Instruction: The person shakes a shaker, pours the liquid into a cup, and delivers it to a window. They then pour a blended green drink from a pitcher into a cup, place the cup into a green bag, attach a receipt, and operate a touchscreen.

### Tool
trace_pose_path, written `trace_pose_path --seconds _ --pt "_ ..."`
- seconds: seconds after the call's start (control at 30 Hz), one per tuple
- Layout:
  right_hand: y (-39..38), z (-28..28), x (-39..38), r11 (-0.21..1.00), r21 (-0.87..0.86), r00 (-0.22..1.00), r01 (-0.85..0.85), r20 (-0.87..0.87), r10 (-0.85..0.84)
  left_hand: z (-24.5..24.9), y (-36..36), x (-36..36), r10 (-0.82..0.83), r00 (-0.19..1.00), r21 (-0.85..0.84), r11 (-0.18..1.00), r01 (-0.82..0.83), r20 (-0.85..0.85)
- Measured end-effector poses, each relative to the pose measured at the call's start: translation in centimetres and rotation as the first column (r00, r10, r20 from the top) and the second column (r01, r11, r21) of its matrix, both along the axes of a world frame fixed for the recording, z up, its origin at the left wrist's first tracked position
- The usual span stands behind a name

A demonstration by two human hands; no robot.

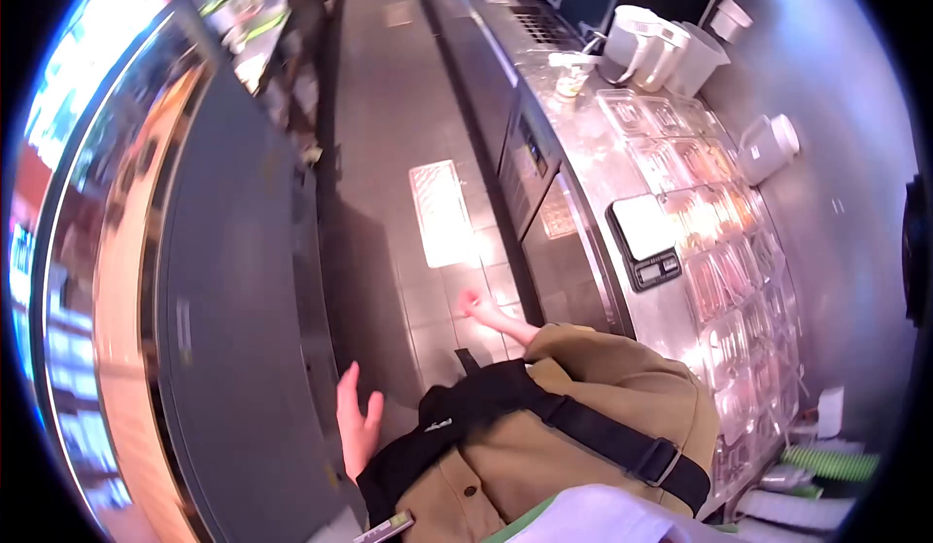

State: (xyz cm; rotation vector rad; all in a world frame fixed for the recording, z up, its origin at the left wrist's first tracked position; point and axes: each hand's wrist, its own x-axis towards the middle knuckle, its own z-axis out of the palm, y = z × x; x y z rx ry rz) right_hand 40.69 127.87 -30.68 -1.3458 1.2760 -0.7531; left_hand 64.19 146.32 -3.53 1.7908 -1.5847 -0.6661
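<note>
My left hand (358, 419) hangs beside the tall dark cabinet panel (228, 300), with its fingers stretched and the thumb apart. It holds nothing. My right hand (478, 307) is out over the floor, in front of the steel counter's lower doors. Its fingers look curled and are smeared, so I cannot make out whether anything is in them. Nearest on the counter is a kitchen scale (644, 242) with a white top and a dark display end.
Clear lidded containers (724, 276) stand in rows along the steel counter to the right. White pitchers (661, 52) and a jug (768, 150) are farther back. A tiled floor aisle (384, 86) with a bright grate-like patch (442, 213) runs ahead between the counters.
</note>
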Motion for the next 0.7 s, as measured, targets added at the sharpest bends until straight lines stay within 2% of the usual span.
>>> trace_pose_path --seconds 0.03,0.07,0.1,0.13,0.17,0.2,0.23,0.27,0.3,0.37,0.4,0.43,0.5,0.53,0.57,0.6,0.63,0.67,0.7 --pt "-4.6 -0.8 -1.7 0.946 -0.287 0.980 0.154 -0.076 -0.182 -2.7 -2.3 1.5 0.066 0.984 0.155 0.987 -0.041 -0.164" --pt "-8.3 7.4 -3.6 0.944 -0.152 0.947 0.292 -0.092 -0.307 -5.2 -4.5 3.6 0.091 0.988 0.263 0.963 -0.054 -0.128" --pt "-15.6 1.2 -5.8 0.678 -0.406 0.782 0.613 0.189 -0.594 -5.4 -7.3 5.7 0.074 0.996 0.528 0.844 -0.091 0.052" --pt "-19.9 5.7 -8.3 0.614 -0.385 0.720 0.689 0.270 -0.639 -8.6 -9.2 9.3 -0.041 0.981 0.525 0.849 -0.066 0.191" --pt "-23.6 11.4 -8.8 0.436 -0.307 0.533 0.846 0.473 -0.702 -10.7 -11.6 12.9 -0.025 0.987 0.591 0.803 -0.075 0.159" --pt "-28.6 11.1 -12.0 0.411 -0.311 0.511 0.857 0.406 -0.758 -9.2 -15.8 14.1 0.000 0.983 0.620 0.776 -0.117 0.186" --pt "-33.3 12.2 -13.8 0.255 -0.436 0.454 0.863 0.446 -0.772 -10.3 -20.2 17.3 0.068 0.958 0.685 0.684 -0.249 0.280" --pt "-37.3 12.6 -15.9 0.163 -0.482 0.390 0.861 0.420 -0.819 -8.9 -25.9 17.9 0.013 0.930 0.591 0.768 -0.244 0.368" --pt "-39.7 12.5 -17.7 0.109 -0.488 0.319 0.866 0.372 -0.872 -10.0 -31.4 20.3 -0.025 0.904 0.485 0.850 -0.206 0.428" --pt "-44.7 11.7 -20.3 0.049 -0.474 0.214 0.879 0.302 -0.929 -7.7 -45.1 19.3 -0.072 0.842 0.331 0.935 -0.130 0.535" --pt "-46.6 11.0 -21.0 0.031 -0.463 0.176 0.886 0.274 -0.945 -6.7 -51.8 18.0 -0.085 0.876 0.144 0.989 0.018 0.475" --pt "-48.4 10.6 -21.4 0.009 -0.454 0.141 0.891 0.258 -0.956 -4.5 -58.9 15.2 -0.144 0.929 -0.012 0.987 0.158 0.340" --pt "-51.8 9.7 -21.6 -0.029 -0.434 0.085 0.901 0.241 -0.967 -1.1 -71.4 9.4 -0.312 0.926 -0.096 0.937 0.337 0.211" --pt "-53.5 9.8 -21.8 -0.064 -0.429 0.045 0.901 0.239 -0.970 -1.2 -76.6 7.1 -0.440 0.875 -0.220 0.850 0.478 0.201" --pt "-55.0 9.8 -21.9 -0.098 -0.427 0.007 0.899 0.238 -0.971 -0.9 -81.8 4.9 -0.612 0.773 -0.259 0.729 0.633 0.168" --pt "-56.5 10.0 -22.0 -0.135 -0.433 -0.032 0.891 0.236 -0.971 0.4 -86.3 2.4 -0.723 0.680 -0.187 0.655 0.732 0.127" --pt "-57.7 10.6 -21.9 -0.182 -0.472 -0.084 0.862 0.220 -0.972 -0.2 -90.9 0.6 -0.759 0.598 -0.142 0.582 0.800 0.258" --pt "-59.0 11.4 -22.0 -0.227 -0.535 -0.141 0.814 0.197 -0.970 -0.2 -95.1 -1.0 -0.809 0.535 -0.159 0.511 0.845 0.243" --pt "-60.4 12.3 -22.1 -0.190 -0.680 -0.228 0.708 0.035 -0.973 -0.3 -99.1 -2.5 -0.854 0.484 -0.189 0.451 0.872 0.193"
